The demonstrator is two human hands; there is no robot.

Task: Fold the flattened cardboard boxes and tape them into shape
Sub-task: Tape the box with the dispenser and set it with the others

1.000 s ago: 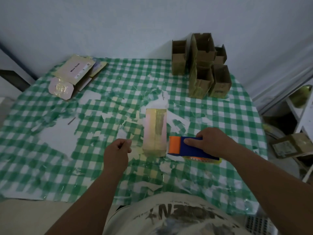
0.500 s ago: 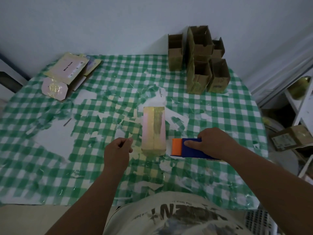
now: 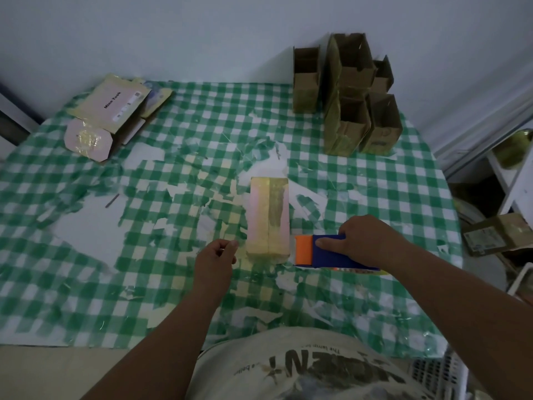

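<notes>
Landmark is the green-and-white checked tablecloth [image 3: 360,197]: worn through in white patches around its middle and near edge, scraps of clear film stuck across it. Pale wall [image 3: 202,33] runs along its far edge; off its right edge stand a white shelf unit [image 3: 516,180] holding a yellowish-green round item [image 3: 516,145], too dim to identify. At its near right corner a white slotted basket [image 3: 438,373] shows partly, and the person's printed light T-shirt [image 3: 302,368] overlaps its near edge.

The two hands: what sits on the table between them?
In the head view, the taped box stands between the left hand and the right hand gripping the tape dispenser.
</notes>
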